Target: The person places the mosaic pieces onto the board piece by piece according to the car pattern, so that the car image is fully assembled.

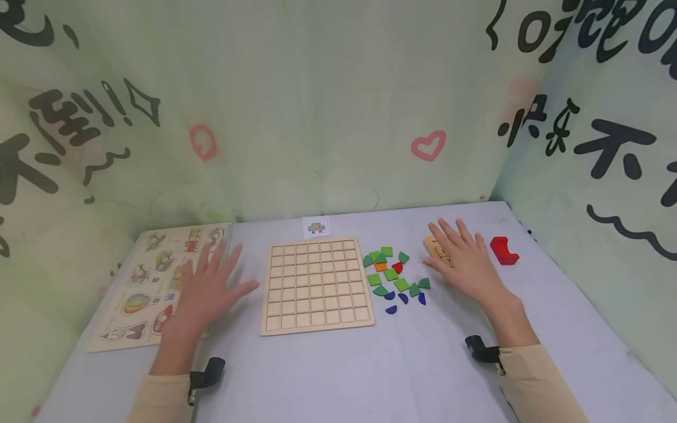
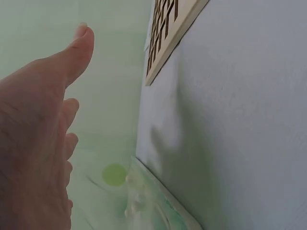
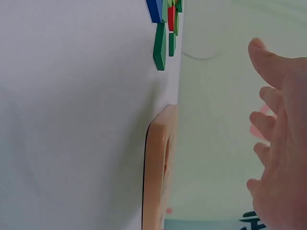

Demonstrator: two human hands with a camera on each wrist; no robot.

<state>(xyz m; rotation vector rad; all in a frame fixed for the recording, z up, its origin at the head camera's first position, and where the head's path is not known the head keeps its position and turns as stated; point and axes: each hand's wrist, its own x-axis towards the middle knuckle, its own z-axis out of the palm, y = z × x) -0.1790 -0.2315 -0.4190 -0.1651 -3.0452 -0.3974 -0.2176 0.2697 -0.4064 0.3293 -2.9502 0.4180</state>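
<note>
Only the head view shows both hands' fingers (image 1: 449,232) spread, holding nothing, flanking the grid board (image 1: 315,285).

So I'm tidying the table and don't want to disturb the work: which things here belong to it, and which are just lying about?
In use:
grid board, cells unfilled
coloured tiles beside it
pattern card behind it
left hand and right hand, open, holding nothing

Lying about:
picture puzzle board, under the left hand
tan wooden block, under the right hand
red block
</note>
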